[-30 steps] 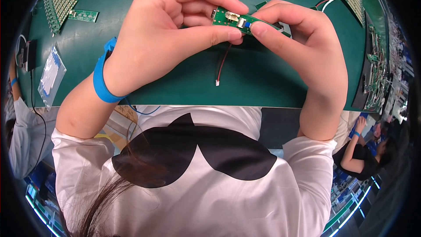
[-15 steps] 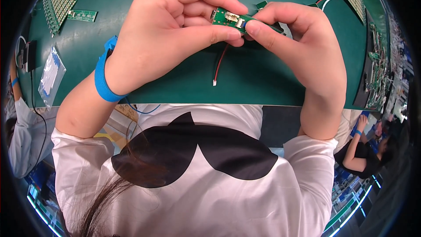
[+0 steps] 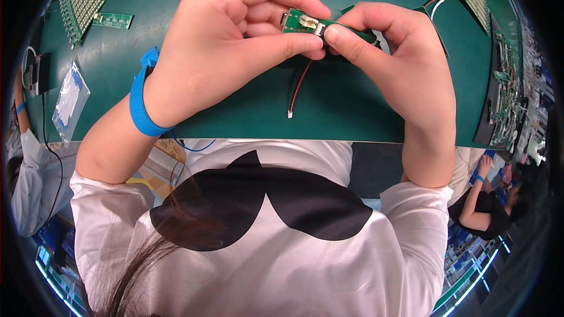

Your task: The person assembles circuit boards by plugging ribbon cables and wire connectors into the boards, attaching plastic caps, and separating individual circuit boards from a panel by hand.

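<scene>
Nearly closed hands (image 3: 220,41) — circuit board (image 3: 294,22) between

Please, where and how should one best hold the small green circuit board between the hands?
Probably by its long edges, coming from the left, as the left hand does: the board is narrow, and its face carries a raised pale connector.

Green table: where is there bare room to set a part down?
Free: left, between the plastic bag and left hand; front, between the red wire and right forearm. Crowded: far right corner, with gold-dotted panels; right edge, with heaped green boards.
</scene>
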A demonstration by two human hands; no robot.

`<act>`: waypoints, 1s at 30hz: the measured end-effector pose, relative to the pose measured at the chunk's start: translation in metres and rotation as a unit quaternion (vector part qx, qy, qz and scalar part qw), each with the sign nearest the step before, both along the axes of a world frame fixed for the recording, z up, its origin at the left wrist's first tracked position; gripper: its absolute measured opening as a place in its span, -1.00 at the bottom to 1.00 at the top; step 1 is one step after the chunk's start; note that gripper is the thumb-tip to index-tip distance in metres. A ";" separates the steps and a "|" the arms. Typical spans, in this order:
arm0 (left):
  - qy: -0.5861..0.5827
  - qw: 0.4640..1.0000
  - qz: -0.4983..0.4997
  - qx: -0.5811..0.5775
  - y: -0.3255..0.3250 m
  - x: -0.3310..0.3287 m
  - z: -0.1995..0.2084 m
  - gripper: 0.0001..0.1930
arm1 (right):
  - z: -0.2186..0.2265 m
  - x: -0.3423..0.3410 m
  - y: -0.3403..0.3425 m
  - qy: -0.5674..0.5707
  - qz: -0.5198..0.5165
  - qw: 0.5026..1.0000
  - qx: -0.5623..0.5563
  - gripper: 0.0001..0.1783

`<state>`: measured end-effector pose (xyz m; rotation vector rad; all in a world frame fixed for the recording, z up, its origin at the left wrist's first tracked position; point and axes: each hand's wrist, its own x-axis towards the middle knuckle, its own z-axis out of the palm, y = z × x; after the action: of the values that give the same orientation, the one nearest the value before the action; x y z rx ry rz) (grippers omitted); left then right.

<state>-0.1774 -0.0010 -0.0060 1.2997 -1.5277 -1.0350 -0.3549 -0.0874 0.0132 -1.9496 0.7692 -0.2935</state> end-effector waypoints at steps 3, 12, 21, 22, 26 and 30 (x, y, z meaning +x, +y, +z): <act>0.143 0.984 0.072 0.081 0.001 -0.007 0.002 -0.75 | 0.000 0.003 0.001 -0.043 -0.028 0.998 0.027 -0.90; 0.308 0.937 0.023 0.163 -0.002 0.002 -0.003 -0.80 | 0.004 0.006 0.010 -0.046 -0.037 0.998 0.021 -0.89; 0.297 0.937 0.039 0.179 -0.004 0.004 -0.002 -0.87 | -0.010 0.005 0.007 -0.056 0.011 0.988 -0.141 -0.91; 0.297 0.937 0.041 0.178 -0.004 0.005 -0.003 -0.87 | -0.011 0.006 0.007 -0.057 0.012 0.988 -0.141 -0.91; 0.302 0.933 0.036 0.192 -0.007 0.007 -0.006 -0.84 | -0.012 0.009 0.008 -0.070 -0.004 0.990 -0.119 -0.88; 0.365 0.925 0.002 0.101 -0.011 0.003 -0.005 -0.70 | 0.005 0.007 0.007 -0.093 -0.092 0.987 0.096 -0.83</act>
<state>-0.1740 -0.0116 -0.0110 0.8801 -0.8617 -1.4900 -0.3482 -0.0799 0.0178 -1.6475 0.8230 -0.4874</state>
